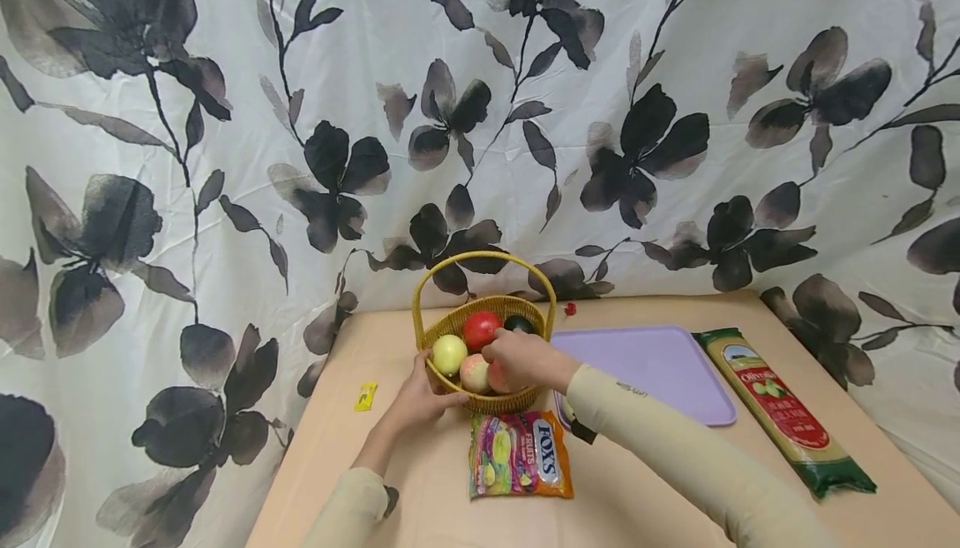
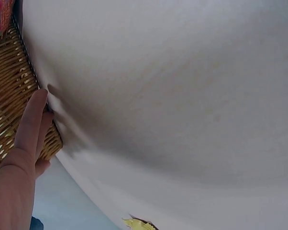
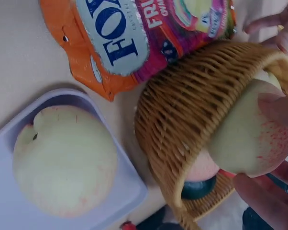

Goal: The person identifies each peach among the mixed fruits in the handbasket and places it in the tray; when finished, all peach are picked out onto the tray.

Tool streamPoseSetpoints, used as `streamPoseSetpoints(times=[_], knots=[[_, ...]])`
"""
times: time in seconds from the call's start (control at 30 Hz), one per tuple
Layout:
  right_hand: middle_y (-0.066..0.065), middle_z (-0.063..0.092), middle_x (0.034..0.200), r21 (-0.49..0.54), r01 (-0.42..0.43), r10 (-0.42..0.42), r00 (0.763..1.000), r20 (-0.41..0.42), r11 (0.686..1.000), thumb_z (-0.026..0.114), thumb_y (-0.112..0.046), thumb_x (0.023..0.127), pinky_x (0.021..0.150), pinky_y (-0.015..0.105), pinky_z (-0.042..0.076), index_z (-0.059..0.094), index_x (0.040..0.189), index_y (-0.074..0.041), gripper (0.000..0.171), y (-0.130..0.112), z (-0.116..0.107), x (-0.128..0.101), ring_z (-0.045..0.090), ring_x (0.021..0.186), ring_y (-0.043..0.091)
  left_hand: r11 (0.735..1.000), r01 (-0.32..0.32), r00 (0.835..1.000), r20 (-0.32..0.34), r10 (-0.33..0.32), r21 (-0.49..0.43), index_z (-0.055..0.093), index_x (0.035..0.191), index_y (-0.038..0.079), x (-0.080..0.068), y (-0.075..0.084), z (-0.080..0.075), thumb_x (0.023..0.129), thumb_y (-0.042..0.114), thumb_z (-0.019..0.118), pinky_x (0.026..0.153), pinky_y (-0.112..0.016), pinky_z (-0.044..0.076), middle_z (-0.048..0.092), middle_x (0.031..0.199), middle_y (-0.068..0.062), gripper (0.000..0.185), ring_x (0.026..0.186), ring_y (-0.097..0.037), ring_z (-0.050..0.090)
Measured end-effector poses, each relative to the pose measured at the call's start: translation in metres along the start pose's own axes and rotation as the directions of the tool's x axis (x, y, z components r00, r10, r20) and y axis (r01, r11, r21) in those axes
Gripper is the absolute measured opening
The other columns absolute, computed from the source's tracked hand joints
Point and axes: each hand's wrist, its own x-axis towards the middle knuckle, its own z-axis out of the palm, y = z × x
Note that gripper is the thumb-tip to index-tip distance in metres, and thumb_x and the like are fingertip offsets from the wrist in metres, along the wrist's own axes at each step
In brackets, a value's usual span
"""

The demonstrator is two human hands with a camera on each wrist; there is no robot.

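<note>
A wicker basket with a hoop handle stands mid-table, holding a red apple, a pale green apple, a pinkish fruit and a dark one. My left hand holds the basket's front-left wall, with its fingers laid against the weave. My right hand reaches into the basket. It grips a pale, pink-blushed fruit at the rim. A similar pale fruit lies on the purple tray.
The purple tray sits right of the basket, and beyond it lies a long pasta packet. A Fox's sweets bag lies in front of the basket. A small yellow wrapper lies left, and a tiny red item sits behind the tray.
</note>
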Motion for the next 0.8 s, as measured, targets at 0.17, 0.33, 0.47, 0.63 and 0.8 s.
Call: streamPoseSetpoints(times=[0.17, 0.33, 0.47, 0.63, 0.8], knots=[[0.009, 0.067, 0.102, 0.053, 0.037, -0.034, 0.998, -0.048, 0.998, 0.087, -0.007, 0.078, 0.074, 0.038, 0.057, 0.076, 0.107, -0.011, 0.032, 0.014, -0.017, -0.016, 0.060, 0.090, 0.023, 1.000, 0.015, 1.000, -0.007, -0.015, -0.007, 0.014, 0.161, 0.005, -0.001, -0.001, 0.002, 0.077, 0.043, 0.093, 0.123, -0.058, 0.031, 0.039, 0.160, -0.026, 0.121, 0.152, -0.039, 0.037], [0.008, 0.065, 0.090, 0.038, 0.111, -0.105, 0.983, -0.148, 0.993, 0.088, -0.003, 0.069, 0.067, 0.032, 0.049, 0.073, 0.099, -0.009, 0.034, 0.040, -0.035, -0.038, 0.055, 0.083, 0.021, 1.000, 0.010, 1.000, -0.008, -0.010, 0.010, 0.014, 0.161, 0.006, -0.001, 0.004, 0.001, 0.078, 0.043, 0.092, 0.113, -0.052, 0.043, 0.041, 0.158, -0.027, 0.120, 0.145, -0.039, 0.045], [0.007, 0.063, 0.087, 0.042, 0.085, -0.076, 0.979, -0.187, 0.995, 0.088, -0.002, 0.067, 0.066, 0.030, 0.048, 0.073, 0.096, -0.009, 0.033, 0.066, -0.041, -0.059, 0.055, 0.083, 0.021, 1.000, 0.013, 1.000, 0.007, -0.012, -0.017, 0.011, 0.162, 0.005, -0.001, 0.004, 0.000, 0.078, 0.040, 0.093, 0.081, -0.038, 0.056, 0.041, 0.156, -0.030, 0.122, 0.130, -0.037, 0.055], [0.007, 0.061, 0.089, 0.085, -0.061, 0.069, 0.993, -0.098, 0.995, 0.085, 0.005, 0.067, 0.065, 0.030, 0.048, 0.072, 0.101, -0.009, 0.039, 0.095, -0.039, -0.088, 0.053, 0.079, 0.021, 0.999, 0.011, 1.000, 0.007, -0.011, -0.037, 0.005, 0.164, 0.007, 0.000, 0.002, 0.001, 0.077, 0.037, 0.094, 0.083, -0.030, 0.051, 0.038, 0.160, -0.027, 0.128, 0.138, -0.035, 0.049], [0.008, 0.060, 0.090, 0.080, -0.157, 0.158, 0.987, -0.006, 0.984, 0.086, 0.005, 0.067, 0.065, 0.032, 0.049, 0.073, 0.103, -0.007, 0.040, 0.116, -0.023, -0.110, 0.052, 0.079, 0.020, 1.000, -0.001, 1.000, -0.005, 0.001, -0.023, 0.003, 0.166, 0.011, 0.002, 0.000, 0.002, 0.076, 0.037, 0.095, 0.097, -0.039, 0.048, 0.040, 0.161, -0.021, 0.131, 0.141, -0.033, 0.046]])
